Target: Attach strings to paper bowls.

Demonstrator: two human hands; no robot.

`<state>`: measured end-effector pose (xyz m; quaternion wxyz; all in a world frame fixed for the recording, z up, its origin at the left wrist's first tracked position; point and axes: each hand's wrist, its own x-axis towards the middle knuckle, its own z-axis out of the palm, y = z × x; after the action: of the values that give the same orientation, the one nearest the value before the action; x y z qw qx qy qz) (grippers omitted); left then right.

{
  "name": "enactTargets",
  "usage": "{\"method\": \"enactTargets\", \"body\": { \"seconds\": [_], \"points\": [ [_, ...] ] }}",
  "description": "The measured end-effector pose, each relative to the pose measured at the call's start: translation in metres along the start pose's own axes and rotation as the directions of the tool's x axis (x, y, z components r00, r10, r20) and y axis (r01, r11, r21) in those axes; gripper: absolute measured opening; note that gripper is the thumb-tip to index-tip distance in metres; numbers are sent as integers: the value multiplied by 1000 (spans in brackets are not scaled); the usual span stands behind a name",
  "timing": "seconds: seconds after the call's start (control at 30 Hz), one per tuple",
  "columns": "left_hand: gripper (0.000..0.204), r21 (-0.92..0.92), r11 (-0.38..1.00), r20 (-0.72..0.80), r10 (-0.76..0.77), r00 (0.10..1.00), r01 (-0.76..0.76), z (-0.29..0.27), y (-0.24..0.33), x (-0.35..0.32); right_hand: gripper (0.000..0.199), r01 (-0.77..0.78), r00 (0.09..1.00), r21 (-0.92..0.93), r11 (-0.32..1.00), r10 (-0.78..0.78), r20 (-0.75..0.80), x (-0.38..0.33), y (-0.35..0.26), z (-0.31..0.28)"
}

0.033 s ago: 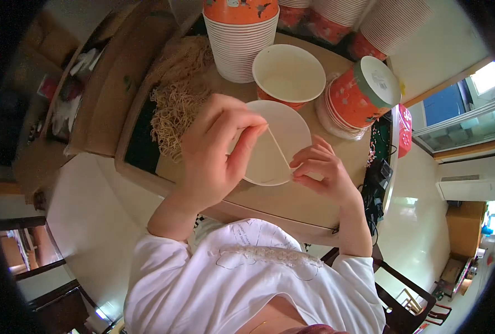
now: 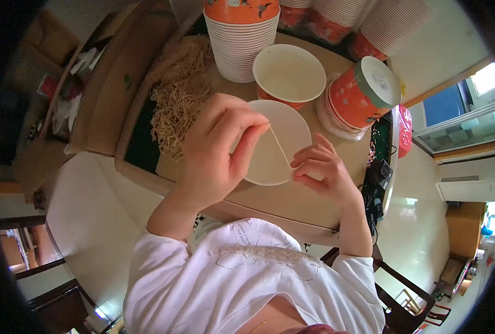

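Observation:
A thin, pale string [image 2: 281, 147] runs straight and slanting between my two hands. My left hand [image 2: 214, 150] pinches its upper end between thumb and fingers. The lower end sits at the pinched fingertips of my right hand [image 2: 326, 171]. Beneath the string is a round white tub or lid [image 2: 292, 125]; which of the two I cannot tell. An open paper tub [image 2: 289, 72], cream inside and orange outside, stands just beyond it. To the left of my left hand lies a tangled heap of tan strings [image 2: 172, 119].
A tall stack of orange-patterned paper tubs [image 2: 242, 53] rises at the back, with more stacks [image 2: 395, 22] behind. At right, an upside-down orange tub [image 2: 359, 92] rests near black cables and an adapter [image 2: 378, 175]. A large cardboard box [image 2: 105, 94] borders the table's left side.
My left fingertips have shifted very slightly right and down, with the string between my hands. My right hand looks almost unmoved.

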<state>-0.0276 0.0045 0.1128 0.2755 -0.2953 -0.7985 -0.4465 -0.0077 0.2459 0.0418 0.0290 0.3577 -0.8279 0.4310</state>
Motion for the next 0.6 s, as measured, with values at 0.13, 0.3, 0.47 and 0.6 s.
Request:
{"method": "enactTargets", "body": {
  "seconds": [0.13,0.3,0.47,0.6],
  "points": [
    [16,69,997,-47,33,998,-30,3,-12,0,11,-10,999,-196,981,20,47,3,-9,-2],
    [14,359,933,-164,70,984,-7,10,-32,-5,14,40,995,-231,972,-18,96,3,-26,14],
    [6,4,993,-115,-117,987,118,24,-34,-6,15,-106,994,-282,954,102,-30,5,-60,48],
    [8,-596,716,108,-376,920,362,39,-13,-9,17,-344,938,-81,935,345,0,4,-60,57]
  ]
}}
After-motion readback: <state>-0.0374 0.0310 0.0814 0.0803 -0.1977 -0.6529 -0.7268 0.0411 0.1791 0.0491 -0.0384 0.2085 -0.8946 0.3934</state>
